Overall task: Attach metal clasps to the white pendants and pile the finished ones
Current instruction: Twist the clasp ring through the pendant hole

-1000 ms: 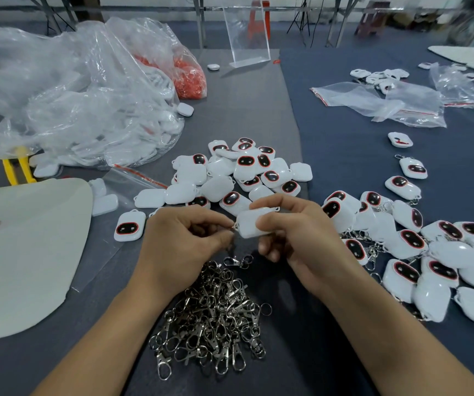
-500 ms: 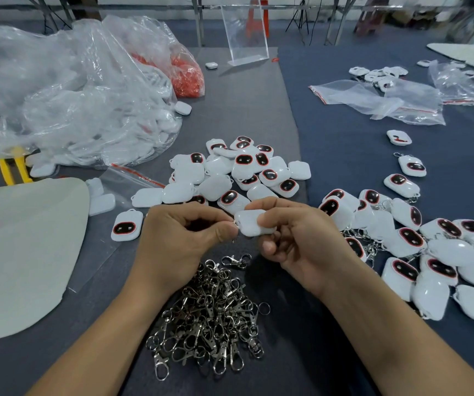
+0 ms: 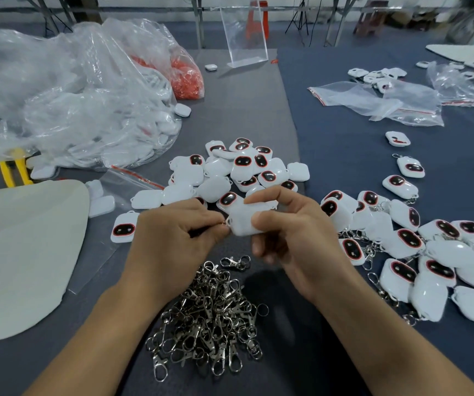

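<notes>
Your right hand point(image 3: 295, 238) pinches a white pendant point(image 3: 244, 222) between thumb and forefinger, with the other fingers curled loosely under it. Your left hand point(image 3: 178, 238) is curled too, and its thumb and forefinger nip a small metal ring point(image 3: 222, 222) right at the pendant's left end. You cannot tell whether the ring is through the loop.

The pendant is a glossy rounded rectangle, plain white side up, with a small loop at its left corner. You hold it above the table, between the 2 heaps in front of you.

Just beyond it lies a heap of bare pendants point(image 3: 238, 172), some showing a dark oval face ringed in red. Nearer you, under your wrists, sits a tangle of silver lobster clasps point(image 3: 210, 315).

To your right, pendants with clasps attached point(image 3: 430, 252) spread over the blue cloth point(image 3: 344, 138).

Further left a large clear plastic bag point(image 3: 87, 110) holds more white pieces, beside a bag of red parts point(image 3: 187, 78). A cream sheet point(image 3: 16, 252) lies at the left edge.
</notes>
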Demonstrator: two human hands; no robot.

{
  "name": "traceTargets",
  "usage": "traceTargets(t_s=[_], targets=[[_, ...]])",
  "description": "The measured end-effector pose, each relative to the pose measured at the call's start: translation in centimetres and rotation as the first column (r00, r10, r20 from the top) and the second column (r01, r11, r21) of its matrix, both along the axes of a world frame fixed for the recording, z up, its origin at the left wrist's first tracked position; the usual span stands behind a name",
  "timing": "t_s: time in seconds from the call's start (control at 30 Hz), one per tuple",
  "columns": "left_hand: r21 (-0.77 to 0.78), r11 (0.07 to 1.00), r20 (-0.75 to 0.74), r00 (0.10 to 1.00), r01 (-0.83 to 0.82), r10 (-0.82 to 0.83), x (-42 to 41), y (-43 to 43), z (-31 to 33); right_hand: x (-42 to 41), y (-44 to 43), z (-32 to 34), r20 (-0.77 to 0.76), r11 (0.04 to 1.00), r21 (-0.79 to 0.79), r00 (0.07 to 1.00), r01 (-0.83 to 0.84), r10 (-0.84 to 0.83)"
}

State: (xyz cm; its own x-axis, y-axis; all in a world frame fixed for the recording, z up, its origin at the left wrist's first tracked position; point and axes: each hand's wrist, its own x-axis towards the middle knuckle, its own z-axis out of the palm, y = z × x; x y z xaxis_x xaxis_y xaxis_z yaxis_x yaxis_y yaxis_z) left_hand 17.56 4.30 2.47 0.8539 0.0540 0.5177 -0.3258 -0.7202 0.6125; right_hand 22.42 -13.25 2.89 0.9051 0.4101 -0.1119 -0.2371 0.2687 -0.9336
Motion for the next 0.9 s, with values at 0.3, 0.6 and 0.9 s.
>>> traceTargets(t_s=[0.3,0.6,0.9], targets=[[-0.429,0.902,-0.271,0.960,-0.051,-0.074,0.2,-0.4,-0.6,-0.2,0.2,0.3,-0.174,0.998,0.066,0.985,0.003,0.009],[-0.188,0.982,-0.134,0.991,-0.038,0.013,0.2,-0.2,-0.6,-0.5,0.6,-0.1,-0.080,0.998,0.038,0.995,0.059,-0.056],[0.339,0.938,-0.110,0.987,-0.075,0.119,-0.4,0.1,-0.4,-2.0,1.9,-0.6,0.299,0.932,-0.307,0.949,0.193,-0.098]])
